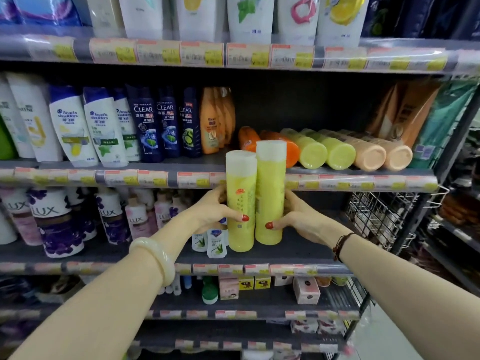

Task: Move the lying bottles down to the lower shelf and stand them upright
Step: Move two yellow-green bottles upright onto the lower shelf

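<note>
Two yellow-green bottles with white caps stand upright, side by side, over the lower shelf [298,249]. My left hand [213,210] grips the left bottle [240,203]; my right hand [298,219] grips the right bottle [270,193]. Their bases are at the shelf's front part; whether they rest on it I cannot tell. On the shelf above, several bottles lie on their sides with bases facing me: two orange [291,150], two yellow-green [340,153] and two peach [371,157].
Upright shampoo bottles [145,126] fill the upper shelf's left half. Purple-and-white bottles [57,222] stand left on the lower shelf, and small white pouches [215,242] just left of the held bottles. A wire basket [376,216] hangs at the right end.
</note>
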Demonstrator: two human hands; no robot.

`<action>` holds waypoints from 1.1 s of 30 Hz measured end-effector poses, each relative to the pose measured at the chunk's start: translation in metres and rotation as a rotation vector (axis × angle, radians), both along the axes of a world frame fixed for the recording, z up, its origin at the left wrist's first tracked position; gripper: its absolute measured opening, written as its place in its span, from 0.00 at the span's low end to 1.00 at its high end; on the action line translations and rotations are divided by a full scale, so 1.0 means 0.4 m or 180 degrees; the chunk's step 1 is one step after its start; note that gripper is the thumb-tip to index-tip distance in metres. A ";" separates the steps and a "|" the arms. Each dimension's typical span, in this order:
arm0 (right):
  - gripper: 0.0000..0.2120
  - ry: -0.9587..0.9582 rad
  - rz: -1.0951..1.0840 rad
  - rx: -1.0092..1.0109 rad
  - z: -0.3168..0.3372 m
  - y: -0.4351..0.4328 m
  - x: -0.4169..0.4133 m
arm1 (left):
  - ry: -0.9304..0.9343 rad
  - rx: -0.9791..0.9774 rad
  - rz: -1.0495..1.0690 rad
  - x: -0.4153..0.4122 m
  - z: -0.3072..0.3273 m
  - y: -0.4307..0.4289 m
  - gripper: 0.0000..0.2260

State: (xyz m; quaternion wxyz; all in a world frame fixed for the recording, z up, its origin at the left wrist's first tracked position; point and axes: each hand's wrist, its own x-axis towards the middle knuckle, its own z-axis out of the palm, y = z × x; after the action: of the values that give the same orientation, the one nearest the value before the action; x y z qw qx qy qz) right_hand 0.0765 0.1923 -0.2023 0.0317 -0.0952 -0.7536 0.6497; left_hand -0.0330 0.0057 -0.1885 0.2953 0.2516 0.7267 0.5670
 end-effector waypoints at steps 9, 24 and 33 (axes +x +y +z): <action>0.34 0.0105 -0.0339 0.0609 -0.177 0.029 -0.002 | 0.0381 -0.0316 0.0179 0.000 -0.154 0.070 0.39; 0.38 0.0039 -0.0687 0.0883 -0.350 0.167 -0.102 | 0.0382 -0.0116 0.0421 -0.090 -0.349 0.223 0.35; 0.41 0.0010 -0.0668 0.0829 -0.396 0.198 -0.171 | 0.0037 0.0022 0.0541 -0.155 -0.397 0.269 0.37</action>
State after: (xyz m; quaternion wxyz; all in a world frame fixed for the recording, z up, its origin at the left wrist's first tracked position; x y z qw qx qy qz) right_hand 0.0081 0.2717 -0.3608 0.1126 -0.1675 -0.8172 0.5398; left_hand -0.0951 0.1133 -0.3475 0.2409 0.1933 0.7452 0.5910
